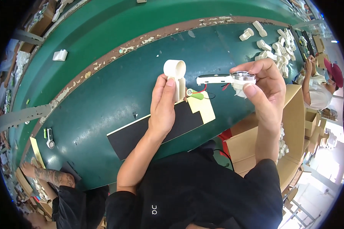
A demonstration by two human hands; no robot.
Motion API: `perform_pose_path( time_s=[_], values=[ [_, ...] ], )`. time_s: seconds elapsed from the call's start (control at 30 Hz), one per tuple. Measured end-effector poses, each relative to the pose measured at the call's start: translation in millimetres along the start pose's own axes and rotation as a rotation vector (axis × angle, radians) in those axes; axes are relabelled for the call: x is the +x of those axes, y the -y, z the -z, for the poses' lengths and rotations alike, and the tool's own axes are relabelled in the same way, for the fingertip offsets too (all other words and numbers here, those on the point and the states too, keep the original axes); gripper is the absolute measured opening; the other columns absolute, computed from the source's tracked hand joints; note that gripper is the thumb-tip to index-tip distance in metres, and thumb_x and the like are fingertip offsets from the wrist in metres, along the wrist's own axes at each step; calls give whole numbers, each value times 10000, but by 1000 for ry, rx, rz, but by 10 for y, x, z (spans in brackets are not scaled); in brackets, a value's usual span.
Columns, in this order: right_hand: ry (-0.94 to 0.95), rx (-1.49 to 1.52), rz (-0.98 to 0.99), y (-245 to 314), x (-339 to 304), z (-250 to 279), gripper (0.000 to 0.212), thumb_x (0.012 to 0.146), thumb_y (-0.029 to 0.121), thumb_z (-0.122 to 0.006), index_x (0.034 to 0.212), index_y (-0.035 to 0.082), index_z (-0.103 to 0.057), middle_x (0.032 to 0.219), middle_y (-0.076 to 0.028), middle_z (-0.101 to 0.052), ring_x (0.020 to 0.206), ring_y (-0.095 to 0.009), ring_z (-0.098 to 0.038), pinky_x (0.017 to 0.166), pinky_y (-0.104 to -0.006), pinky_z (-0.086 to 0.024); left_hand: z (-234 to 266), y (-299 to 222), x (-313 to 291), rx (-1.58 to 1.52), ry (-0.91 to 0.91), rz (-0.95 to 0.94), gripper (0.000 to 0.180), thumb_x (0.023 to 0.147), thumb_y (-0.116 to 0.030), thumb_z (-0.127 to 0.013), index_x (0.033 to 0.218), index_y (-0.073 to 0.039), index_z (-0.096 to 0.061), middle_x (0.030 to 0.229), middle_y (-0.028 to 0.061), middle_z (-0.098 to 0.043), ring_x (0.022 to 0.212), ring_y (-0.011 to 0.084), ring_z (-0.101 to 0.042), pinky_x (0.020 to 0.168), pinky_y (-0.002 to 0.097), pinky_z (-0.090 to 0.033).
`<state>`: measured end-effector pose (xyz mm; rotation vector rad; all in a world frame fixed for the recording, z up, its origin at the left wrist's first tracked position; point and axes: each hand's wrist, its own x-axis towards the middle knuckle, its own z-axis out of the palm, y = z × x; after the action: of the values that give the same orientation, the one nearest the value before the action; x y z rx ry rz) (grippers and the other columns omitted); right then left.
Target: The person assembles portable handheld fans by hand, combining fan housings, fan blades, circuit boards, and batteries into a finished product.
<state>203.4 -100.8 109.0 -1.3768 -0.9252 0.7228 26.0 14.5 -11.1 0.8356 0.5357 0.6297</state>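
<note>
- In the head view, a cream housing point(174, 69) is gripped by the left hand point(161, 108), thumb and fingers clamped around its handle; the round collar is left uncovered at the top, probably because the narrow handle is the easier part to grasp.
- A fan unit point(242, 78) is pinched in the right hand point(270, 87), thumb and fingers clamped on its silver-rimmed head. Its arm point(215, 79) is pointed at the housing, and the white blades below seem to be spared pressure by this rim hold.
- Both parts are held above the workbench point(91, 114), between its middle and its right end.
- A green battery cell point(197, 94) is seen just beside the left fingers, with red and black wires near it; whether it is touched by them or borne by the mat cannot be told. The wires are left slack, presumably to avoid strain.
- A black mat point(156, 131) with a yellow corner is laid along the near edge, perhaps as protection for parts.
- Loose cream housings point(281, 51) are heaped toward the far right corner, seemingly within reach.
- A cardboard box point(292, 131) is placed beside the near right corner.
</note>
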Motion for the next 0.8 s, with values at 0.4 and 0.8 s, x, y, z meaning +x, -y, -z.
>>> perform_pose_path(
  time_s=[0.4,0.8],
  values=[
    [-65,85,-122,-97,54,-168,237,928,58,-748,1057,36,-549,1074,-121,-692,976,-138,-675,862,-281,-557,-31,-67,-75,-278,161,-19,432,1140,-401,-283,1201,-38,-510,908,118,-631,796,232,-669,723,364,-535],
    [-118,-3,-75,-83,32,-183,283,895,11,-782,1040,27,-539,1067,-119,-692,960,-127,-671,852,-267,-542,-65,-106,-111,-104,181,-9,512,1023,-375,-531,1398,-53,-398,1092,67,-544,764,158,-583,561,281,-448]
  ],
)
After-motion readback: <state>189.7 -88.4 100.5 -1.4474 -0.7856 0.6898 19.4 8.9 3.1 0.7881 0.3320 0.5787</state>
